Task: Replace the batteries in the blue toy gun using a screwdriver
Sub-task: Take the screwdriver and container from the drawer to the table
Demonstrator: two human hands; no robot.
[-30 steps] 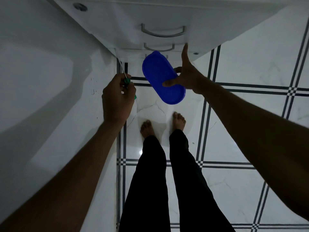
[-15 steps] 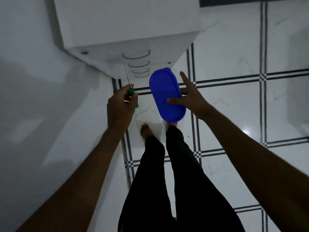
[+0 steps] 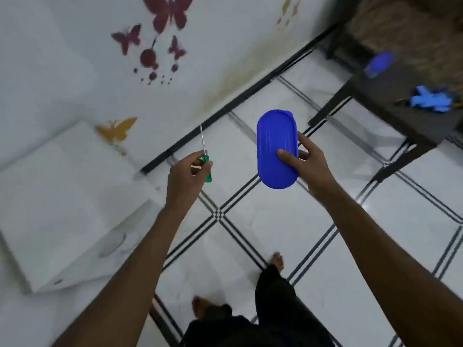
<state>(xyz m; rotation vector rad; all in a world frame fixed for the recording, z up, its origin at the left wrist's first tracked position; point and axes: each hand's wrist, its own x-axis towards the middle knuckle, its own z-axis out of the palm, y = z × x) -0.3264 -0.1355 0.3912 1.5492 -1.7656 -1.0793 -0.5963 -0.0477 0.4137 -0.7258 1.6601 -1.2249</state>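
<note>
early stage: left hand (image 3: pixel 186 180) fingers grip the green-handled screwdriver (image 3: pixel 206 161), right hand (image 3: pixel 309 162) fingers pinch the blue oval plastic lid (image 3: pixel 276 149); blue toy gun (image 3: pixel 428 100) lies untouched on the dark desk (image 3: pixel 390 103).

The room is dim, with a cool bluish cast, and the pale floor tiles (image 3: pixel 250 136) give back only a soft sheen. Far right, the dark tabletop (image 3: pixel 390 101) smears with motion blur. The wide lens bends the wall (image 3: pixel 62 58) at the left edge.
</note>
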